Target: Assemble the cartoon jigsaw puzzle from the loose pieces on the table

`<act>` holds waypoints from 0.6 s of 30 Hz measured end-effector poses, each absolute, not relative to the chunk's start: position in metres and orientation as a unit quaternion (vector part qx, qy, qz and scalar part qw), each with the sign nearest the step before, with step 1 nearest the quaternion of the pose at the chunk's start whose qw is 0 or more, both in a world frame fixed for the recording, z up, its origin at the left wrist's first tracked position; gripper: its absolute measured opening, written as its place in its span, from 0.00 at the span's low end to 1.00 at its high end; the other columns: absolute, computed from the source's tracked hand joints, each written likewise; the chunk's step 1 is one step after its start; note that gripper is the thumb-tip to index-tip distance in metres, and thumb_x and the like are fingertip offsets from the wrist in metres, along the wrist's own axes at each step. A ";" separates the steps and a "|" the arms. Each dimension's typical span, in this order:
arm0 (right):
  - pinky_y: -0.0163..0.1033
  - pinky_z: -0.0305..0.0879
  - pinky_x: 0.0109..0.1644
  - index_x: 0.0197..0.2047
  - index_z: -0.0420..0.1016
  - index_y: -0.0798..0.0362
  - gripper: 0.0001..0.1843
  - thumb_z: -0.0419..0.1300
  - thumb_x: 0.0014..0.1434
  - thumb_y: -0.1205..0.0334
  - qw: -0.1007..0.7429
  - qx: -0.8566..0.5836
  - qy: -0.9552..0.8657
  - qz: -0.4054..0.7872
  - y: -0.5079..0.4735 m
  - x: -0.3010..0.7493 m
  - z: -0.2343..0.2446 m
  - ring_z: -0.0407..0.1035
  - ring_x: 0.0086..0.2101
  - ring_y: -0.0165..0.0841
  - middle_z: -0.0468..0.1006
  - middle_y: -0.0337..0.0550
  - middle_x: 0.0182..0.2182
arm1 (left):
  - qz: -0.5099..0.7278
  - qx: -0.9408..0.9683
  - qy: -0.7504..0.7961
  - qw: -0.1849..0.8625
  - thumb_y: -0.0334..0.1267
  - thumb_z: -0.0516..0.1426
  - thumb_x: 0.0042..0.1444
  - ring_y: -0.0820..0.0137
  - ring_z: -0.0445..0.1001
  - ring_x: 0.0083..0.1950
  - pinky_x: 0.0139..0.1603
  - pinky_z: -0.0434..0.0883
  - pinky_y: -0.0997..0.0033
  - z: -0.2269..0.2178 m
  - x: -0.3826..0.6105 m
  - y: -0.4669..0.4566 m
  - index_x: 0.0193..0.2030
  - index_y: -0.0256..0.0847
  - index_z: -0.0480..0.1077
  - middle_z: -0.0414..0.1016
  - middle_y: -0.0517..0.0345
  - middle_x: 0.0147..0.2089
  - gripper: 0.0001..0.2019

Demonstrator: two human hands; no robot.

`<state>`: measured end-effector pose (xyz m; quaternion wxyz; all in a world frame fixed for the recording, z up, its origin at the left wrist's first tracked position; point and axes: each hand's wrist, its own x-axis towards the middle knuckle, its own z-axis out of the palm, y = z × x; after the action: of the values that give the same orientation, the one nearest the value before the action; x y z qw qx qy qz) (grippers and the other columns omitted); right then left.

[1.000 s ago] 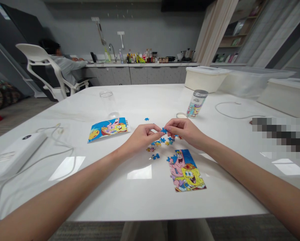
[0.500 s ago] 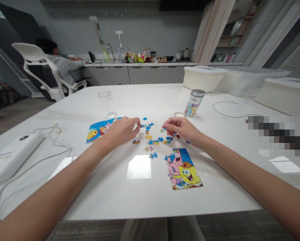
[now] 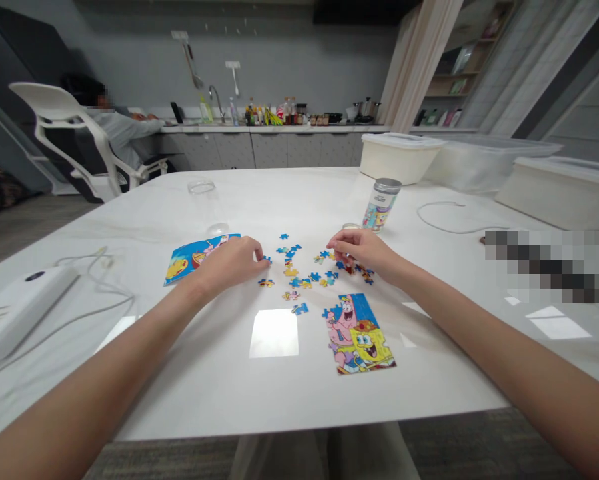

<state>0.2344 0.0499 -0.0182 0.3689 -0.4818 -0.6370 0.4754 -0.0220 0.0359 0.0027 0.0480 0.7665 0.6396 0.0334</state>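
My left hand (image 3: 237,262) is pinched closed on a small blue puzzle piece (image 3: 268,259) at its fingertips, beside the loose pieces. My right hand (image 3: 367,250) hovers low over the right side of the pile, fingers loosely bent and apart; a reddish piece (image 3: 348,267) lies partly hidden under them. Several loose puzzle pieces (image 3: 305,283) are scattered between my hands. Nearer to me rests a partly assembled puzzle (image 3: 362,337) with a pink starfish and a yellow sponge character. A blue picture sheet (image 3: 179,265) lies partly behind my left hand.
A printed can (image 3: 381,205) with a silver lid stands behind my right hand. Farther left is a clear jar (image 3: 203,203). A white device (image 3: 27,303) with cables lies at left. Lidded bins (image 3: 399,157) line the back right. A person sits in a white chair (image 3: 62,110) beyond.
My left hand has drawn back left from the pile with a piece at its fingertips. My right hand has loosened slightly, and more pieces show beneath it. The view has shifted slightly.
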 end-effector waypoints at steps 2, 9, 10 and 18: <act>0.31 0.55 0.21 0.28 0.75 0.56 0.04 0.64 0.51 0.64 0.389 -0.497 -0.625 0.459 0.056 0.240 -0.020 0.60 0.18 0.23 0.72 0.36 0.19 | 0.023 0.767 0.640 0.034 0.49 0.54 0.55 0.61 0.76 0.39 0.31 0.65 0.72 0.002 -0.023 0.037 0.37 0.43 0.77 0.81 0.50 0.39 0.15; 0.30 0.56 0.22 0.29 0.75 0.56 0.03 0.61 0.53 0.67 0.429 -0.553 -0.586 0.408 0.071 0.259 -0.021 0.61 0.19 0.23 0.72 0.36 0.20 | 0.009 0.763 0.646 0.028 0.47 0.55 0.57 0.57 0.77 0.46 0.41 0.69 0.67 0.001 -0.023 0.038 0.46 0.44 0.77 0.81 0.52 0.41 0.16; 0.30 0.56 0.22 0.29 0.75 0.56 0.04 0.60 0.53 0.67 0.430 -0.559 -0.586 0.398 0.072 0.261 -0.020 0.61 0.19 0.24 0.72 0.37 0.20 | 0.011 0.761 0.648 0.025 0.47 0.55 0.57 0.57 0.76 0.47 0.42 0.69 0.67 0.002 -0.023 0.038 0.48 0.44 0.76 0.81 0.52 0.42 0.16; 0.37 0.60 0.33 0.31 0.77 0.55 0.08 0.57 0.57 0.65 0.278 -0.605 -0.741 0.087 0.074 0.283 -0.018 0.69 0.28 0.33 0.78 0.44 0.27 | 0.006 0.784 0.621 0.009 0.45 0.51 0.59 0.56 0.77 0.45 0.41 0.69 0.65 -0.001 -0.020 0.037 0.43 0.45 0.78 0.81 0.52 0.41 0.15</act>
<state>0.2828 0.0742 -0.0176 0.2785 -0.6052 -0.7407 0.0868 -0.0204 0.0369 -0.0014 0.0087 0.7840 0.6206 0.0060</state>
